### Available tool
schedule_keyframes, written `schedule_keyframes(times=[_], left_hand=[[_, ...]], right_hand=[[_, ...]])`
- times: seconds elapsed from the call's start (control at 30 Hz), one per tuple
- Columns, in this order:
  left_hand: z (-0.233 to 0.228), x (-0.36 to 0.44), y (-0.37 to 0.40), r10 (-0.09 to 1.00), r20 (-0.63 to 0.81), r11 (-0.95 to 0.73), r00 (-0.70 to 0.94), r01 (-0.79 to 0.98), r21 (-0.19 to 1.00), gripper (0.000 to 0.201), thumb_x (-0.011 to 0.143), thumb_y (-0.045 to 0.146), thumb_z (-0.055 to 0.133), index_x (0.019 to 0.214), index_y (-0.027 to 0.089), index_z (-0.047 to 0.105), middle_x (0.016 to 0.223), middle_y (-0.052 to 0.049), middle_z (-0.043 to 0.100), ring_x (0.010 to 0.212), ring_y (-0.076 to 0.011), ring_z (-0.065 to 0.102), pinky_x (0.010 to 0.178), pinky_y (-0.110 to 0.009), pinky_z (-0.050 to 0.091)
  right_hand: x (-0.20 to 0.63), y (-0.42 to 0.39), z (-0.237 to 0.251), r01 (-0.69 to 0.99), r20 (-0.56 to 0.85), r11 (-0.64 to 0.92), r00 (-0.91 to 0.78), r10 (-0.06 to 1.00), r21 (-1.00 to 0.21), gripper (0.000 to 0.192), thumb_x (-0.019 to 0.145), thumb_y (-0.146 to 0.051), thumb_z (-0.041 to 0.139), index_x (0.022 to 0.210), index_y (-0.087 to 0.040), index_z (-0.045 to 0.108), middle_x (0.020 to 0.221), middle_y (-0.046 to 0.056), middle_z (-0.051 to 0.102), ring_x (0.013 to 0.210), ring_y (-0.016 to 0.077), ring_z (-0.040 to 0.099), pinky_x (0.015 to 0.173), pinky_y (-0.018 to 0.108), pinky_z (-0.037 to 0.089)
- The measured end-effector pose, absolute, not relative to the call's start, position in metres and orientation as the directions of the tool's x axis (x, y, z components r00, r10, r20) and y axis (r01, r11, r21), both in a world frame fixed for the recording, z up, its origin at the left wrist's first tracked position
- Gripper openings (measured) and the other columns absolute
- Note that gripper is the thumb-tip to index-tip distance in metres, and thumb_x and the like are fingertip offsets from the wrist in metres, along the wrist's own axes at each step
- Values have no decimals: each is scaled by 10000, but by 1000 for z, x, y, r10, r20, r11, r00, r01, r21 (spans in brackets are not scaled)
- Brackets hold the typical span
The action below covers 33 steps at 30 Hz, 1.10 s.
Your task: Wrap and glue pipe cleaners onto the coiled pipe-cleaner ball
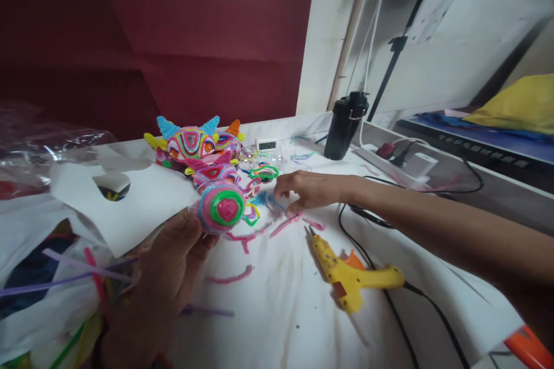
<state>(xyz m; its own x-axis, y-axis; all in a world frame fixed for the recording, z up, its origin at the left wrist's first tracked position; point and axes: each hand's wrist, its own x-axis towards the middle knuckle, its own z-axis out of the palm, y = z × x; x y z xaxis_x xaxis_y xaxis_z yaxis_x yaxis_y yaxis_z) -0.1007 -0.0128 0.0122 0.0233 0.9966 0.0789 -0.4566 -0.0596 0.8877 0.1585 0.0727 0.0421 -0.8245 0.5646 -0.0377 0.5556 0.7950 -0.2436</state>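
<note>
My left hand [175, 251] is closed around a rounded piece [223, 207] coiled in pink, green and blue fuzzy strips, likely pipe cleaners, and holds it above the table. My right hand [303, 190] reaches in from the right, low over a cluster of small pieces. Its thumb and fingers are apart, with a light blue piece [259, 199] close by the fingertips. Pink fuzzy strips [285, 225] lie just below it. Behind the held piece stand colourful horned animal heads [190, 141], and a green looped piece [264, 173] rests beside them.
A yellow glue gun [355, 277] lies on the white tabletop [259, 323], its black cord trailing right. At the back are a black bottle [345, 127] and a small digital display [267, 146]. A power strip [402, 164] sits right. White paper [125, 202] and plastic wrap cover the left.
</note>
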Motion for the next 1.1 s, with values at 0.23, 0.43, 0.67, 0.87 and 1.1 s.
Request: schedule_keyframes(times=[0.23,0.43,0.67,0.87,1.1], left_hand=[[12,-96,-15,999,18,-37,-45,-473,880,234,584,308,849,712,185,696,735,6,664,640,-117,556,547,-200,522],[10,-98,-16,997,-14,-21,-77,-437,899,243,581,319,851,734,187,716,818,-15,701,749,-151,616,645,-231,565],[16,-92,-24,980,-103,22,-173,-418,908,223,555,286,861,625,185,675,721,7,677,734,-161,619,640,-235,571],[7,-95,-24,998,-54,42,-22,-371,928,311,597,352,837,851,198,744,882,-47,719,786,-192,628,651,-247,564],[3,-98,-23,1000,-15,19,13,-376,927,277,646,357,808,874,215,740,933,-33,713,806,-192,627,681,-258,553]], right_hand=[[166,65,24,549,-108,816,-836,538,-184,49,765,-169,730,809,-150,722,783,33,627,727,145,577,649,233,406],[160,80,21,530,-35,836,-847,531,-142,107,811,-98,633,736,-140,698,770,42,630,705,142,563,638,239,390],[162,95,52,560,168,818,-801,575,-128,130,830,-65,556,854,-117,672,848,76,649,719,149,566,682,249,394],[144,101,51,627,223,769,-737,638,-128,168,845,-90,527,913,-120,678,926,103,686,808,184,586,698,260,374],[163,92,23,672,41,727,-730,683,-144,169,775,-57,550,769,-149,691,746,55,686,649,144,560,585,237,332]])
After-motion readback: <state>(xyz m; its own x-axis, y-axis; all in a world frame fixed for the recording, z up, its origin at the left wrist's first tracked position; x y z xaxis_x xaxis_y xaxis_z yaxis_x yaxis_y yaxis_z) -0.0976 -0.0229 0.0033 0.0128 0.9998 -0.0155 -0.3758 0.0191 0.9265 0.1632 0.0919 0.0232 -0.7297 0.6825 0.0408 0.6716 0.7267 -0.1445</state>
